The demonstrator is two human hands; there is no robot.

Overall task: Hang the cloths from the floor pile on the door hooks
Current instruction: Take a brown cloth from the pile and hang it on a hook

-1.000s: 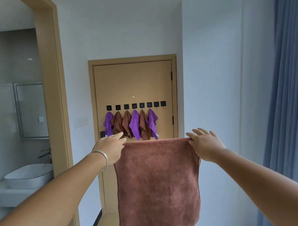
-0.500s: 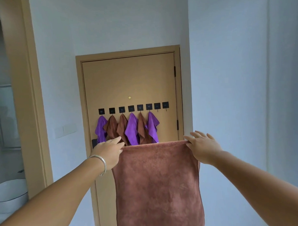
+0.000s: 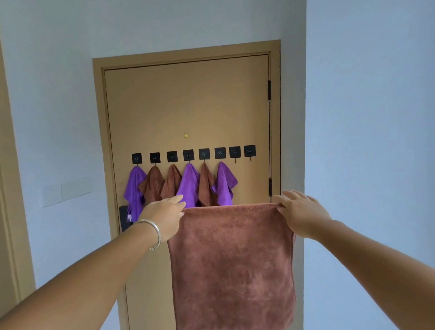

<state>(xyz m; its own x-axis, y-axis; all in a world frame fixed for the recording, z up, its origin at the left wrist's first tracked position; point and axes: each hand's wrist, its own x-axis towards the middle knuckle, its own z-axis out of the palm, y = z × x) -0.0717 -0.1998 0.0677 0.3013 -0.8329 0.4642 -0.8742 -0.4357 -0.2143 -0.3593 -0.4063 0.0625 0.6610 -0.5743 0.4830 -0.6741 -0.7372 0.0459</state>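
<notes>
A brown cloth [image 3: 232, 268] hangs flat in front of me, stretched by its two top corners. My left hand [image 3: 164, 217], with a silver bangle on the wrist, grips the left corner. My right hand [image 3: 303, 215] grips the right corner. Ahead is a tan door [image 3: 189, 101] with a row of black square hooks [image 3: 194, 154]. Purple and brown cloths [image 3: 187, 184] hang from the left hooks. The two rightmost hooks [image 3: 242, 151] are bare. The held cloth hides the door's lower part.
White walls [image 3: 372, 110] flank the door on both sides, forming a narrow corridor. A tan door frame [image 3: 2, 172] runs along the left edge. A white switch plate [image 3: 64, 193] sits on the left wall. A dark door handle [image 3: 123, 217] shows behind my left wrist.
The view has advanced toward the door and turned right, so the bathroom and sink at left have left the frame. Both hands keep the brown cloth stretched out as before.
</notes>
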